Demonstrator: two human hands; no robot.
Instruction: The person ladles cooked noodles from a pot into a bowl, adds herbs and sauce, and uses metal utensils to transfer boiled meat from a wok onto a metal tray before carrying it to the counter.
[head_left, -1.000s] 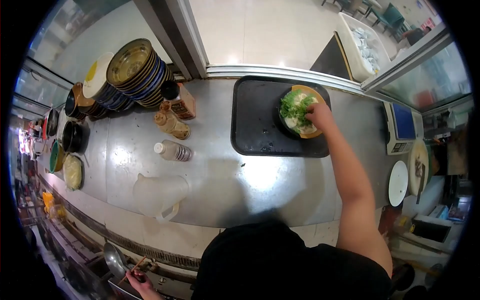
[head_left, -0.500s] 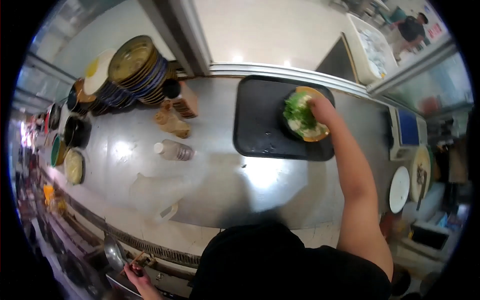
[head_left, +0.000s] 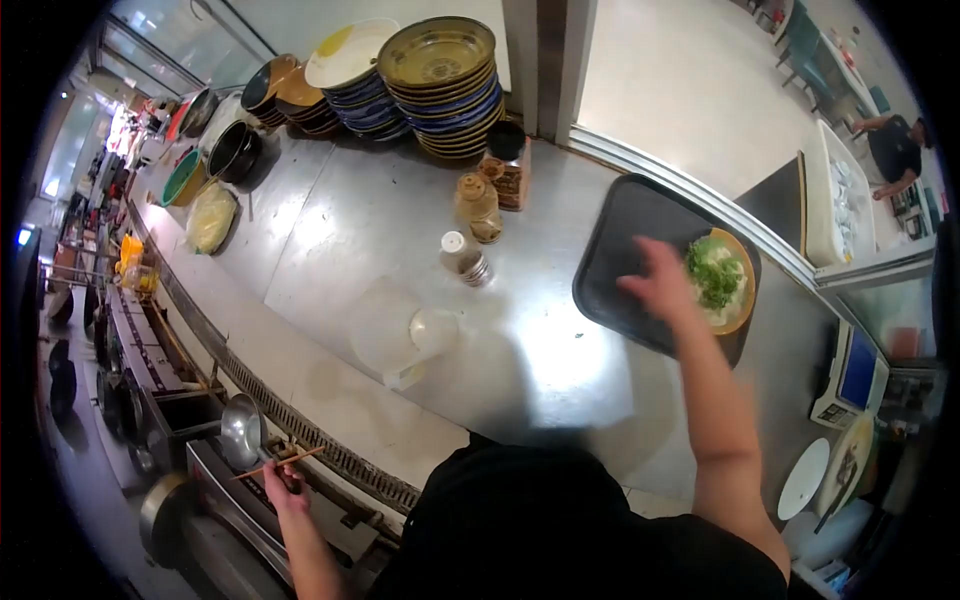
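In the lower left, my left hand is closed round the handle of a metal ladle, with wooden chopsticks in the same grip. My right hand is over the black tray, fingers spread and slightly blurred, holding nothing. Just right of it, on the tray, sits an orange-rimmed bowl. Chopped green herbs and pale food fill the bowl.
Stacked bowls stand at the back. A glass jar, a white-capped bottle and a clear plastic jug are on the steel counter. A scale and white plate lie right. Beyond the window is another person.
My right hand has come out of the bowl and moved left of it, fingers now apart. The view has swung left; my left hand keeps the ladle and chopsticks.
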